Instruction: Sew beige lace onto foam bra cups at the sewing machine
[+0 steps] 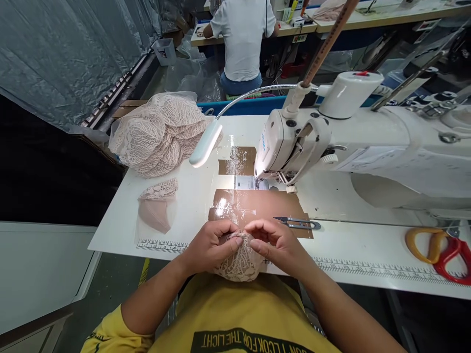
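A beige lace bra cup (241, 264) hangs at the table's front edge, close to my body. My left hand (217, 242) pinches its upper edge between thumb and fingers. At the same edge, my right hand (274, 240) has its thumb and fingers curled in close; whether it grips the lace is hard to make out. Just beyond my right hand, grey thread snips (298, 223) lie on a brown taped patch (265, 201). A separate lace and mesh piece (156, 206) rests on the table to the left.
A white sewing machine (294, 142) stands at right, with a lamp (206, 142) on a bendable neck. A pile of lace cups (158, 132) is at back left. Scissors (437, 252) with orange and red handles lie far right. A ruler tape (368, 268) runs along the front edge. A person (241, 44) sits beyond.
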{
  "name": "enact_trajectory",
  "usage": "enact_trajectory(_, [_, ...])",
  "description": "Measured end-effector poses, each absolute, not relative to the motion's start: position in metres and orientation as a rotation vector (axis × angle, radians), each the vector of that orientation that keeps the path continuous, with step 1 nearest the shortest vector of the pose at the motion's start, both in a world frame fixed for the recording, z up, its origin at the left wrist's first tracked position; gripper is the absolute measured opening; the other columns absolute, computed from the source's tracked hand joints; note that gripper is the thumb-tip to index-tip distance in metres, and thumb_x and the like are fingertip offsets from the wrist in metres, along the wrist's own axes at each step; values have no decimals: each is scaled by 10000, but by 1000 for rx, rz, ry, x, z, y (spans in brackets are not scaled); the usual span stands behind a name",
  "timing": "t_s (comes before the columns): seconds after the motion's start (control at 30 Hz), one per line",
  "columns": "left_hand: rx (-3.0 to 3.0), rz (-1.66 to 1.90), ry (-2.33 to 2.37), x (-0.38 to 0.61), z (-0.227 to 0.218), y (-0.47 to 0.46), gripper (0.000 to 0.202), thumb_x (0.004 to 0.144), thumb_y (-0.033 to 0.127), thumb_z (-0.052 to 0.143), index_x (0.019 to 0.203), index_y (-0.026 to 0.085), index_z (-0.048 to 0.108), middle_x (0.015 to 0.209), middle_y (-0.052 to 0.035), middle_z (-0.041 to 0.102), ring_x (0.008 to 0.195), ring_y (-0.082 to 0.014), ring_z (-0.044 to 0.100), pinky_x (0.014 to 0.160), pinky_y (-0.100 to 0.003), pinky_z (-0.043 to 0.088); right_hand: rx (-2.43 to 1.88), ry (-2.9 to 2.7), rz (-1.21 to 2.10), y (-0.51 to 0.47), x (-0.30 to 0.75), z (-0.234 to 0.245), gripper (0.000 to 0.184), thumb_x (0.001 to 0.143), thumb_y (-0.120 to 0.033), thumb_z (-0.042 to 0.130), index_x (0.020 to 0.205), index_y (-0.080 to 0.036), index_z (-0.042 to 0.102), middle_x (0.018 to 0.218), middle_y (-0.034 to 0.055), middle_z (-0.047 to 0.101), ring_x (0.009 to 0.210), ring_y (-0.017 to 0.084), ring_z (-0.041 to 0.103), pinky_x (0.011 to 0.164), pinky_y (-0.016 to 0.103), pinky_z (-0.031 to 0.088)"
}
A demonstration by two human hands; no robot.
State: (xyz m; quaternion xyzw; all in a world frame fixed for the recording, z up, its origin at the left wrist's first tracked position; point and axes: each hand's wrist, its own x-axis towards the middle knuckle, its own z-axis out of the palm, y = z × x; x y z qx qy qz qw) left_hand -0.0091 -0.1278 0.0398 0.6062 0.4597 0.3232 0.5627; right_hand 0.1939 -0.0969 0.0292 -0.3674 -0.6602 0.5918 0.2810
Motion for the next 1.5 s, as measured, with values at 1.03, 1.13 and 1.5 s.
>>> enact_trajectory(1.03, [1357, 681, 948, 1, 40, -115, 259, 804, 367, 673, 845, 112, 666, 773, -38, 570, 702, -122, 502, 621, -221, 398, -1020, -1833, 1561, -93, 208, 36, 225, 833, -340, 574, 691, -167, 593, 653, -13, 527, 601, 104, 456, 539, 221, 345])
enact_trajectory(1.13, [1280, 729, 973, 9, 34, -115, 290, 799, 390, 676, 792, 100, 665, 713, -32, 563, 653, -114, 499, 585, -217, 398, -1036, -1720, 1688, -91, 208, 31, 253, 830, -377, 583, 695, -163, 580, 642, -20, 503, 581, 97, 438, 519, 215, 334])
enact_trajectory(1.5, [1209, 1206, 1490, -38, 64, -85, 296, 764, 410, 675, 696, 149, 552, 606, 22, 527, 526, -98, 480, 490, -199, 370, -1297, -1551, 1483, -74, 252, 29, 263, 820, -433, 606, 930, -197, 645, 909, 41, 663, 842, 180, 622, 758, 302, 487])
